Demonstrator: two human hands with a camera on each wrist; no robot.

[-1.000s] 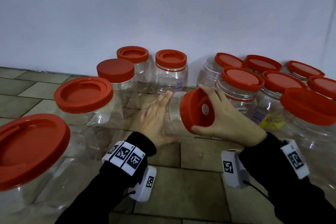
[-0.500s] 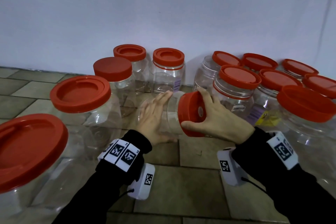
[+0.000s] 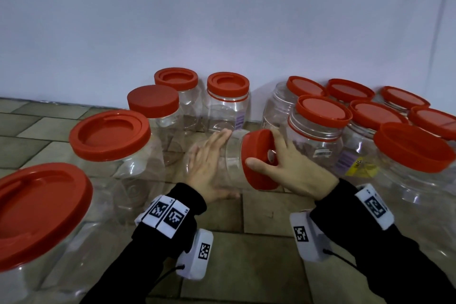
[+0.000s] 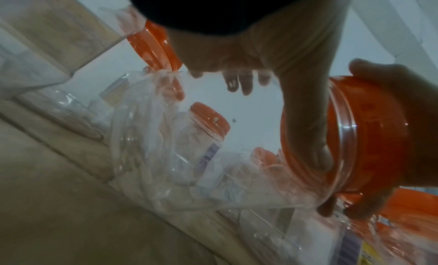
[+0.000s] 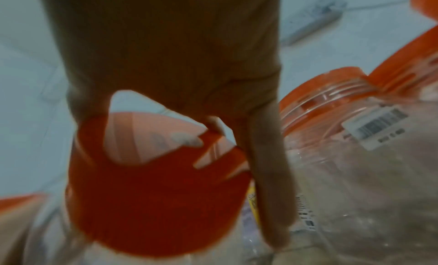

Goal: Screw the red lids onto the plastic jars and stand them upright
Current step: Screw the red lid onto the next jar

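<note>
A clear plastic jar (image 3: 233,155) lies on its side just above the tiled floor, held between both hands. My left hand (image 3: 207,168) wraps its body, fingers over the top and thumb underneath. The jar's red lid (image 3: 256,165) sits on the mouth at the right end. My right hand (image 3: 288,168) grips that lid by its rim, thumb in front and fingers behind. The left wrist view shows the jar (image 4: 189,156) with my thumb along it beside the lid (image 4: 369,138). In the right wrist view the lid (image 5: 154,203) fills the space under my right hand (image 5: 177,53).
Several capped jars stand upright around the hands: two big ones at left (image 3: 109,136) (image 3: 37,217), three at the back (image 3: 228,85), a tight cluster at right (image 3: 323,113) (image 3: 414,148). A white wall (image 3: 222,20) runs behind. Bare floor tiles (image 3: 246,266) lie in front.
My right hand has turned on the lid, and the lid's face now points more to the right, nearly edge-on. The left hand keeps its hold on the jar body.
</note>
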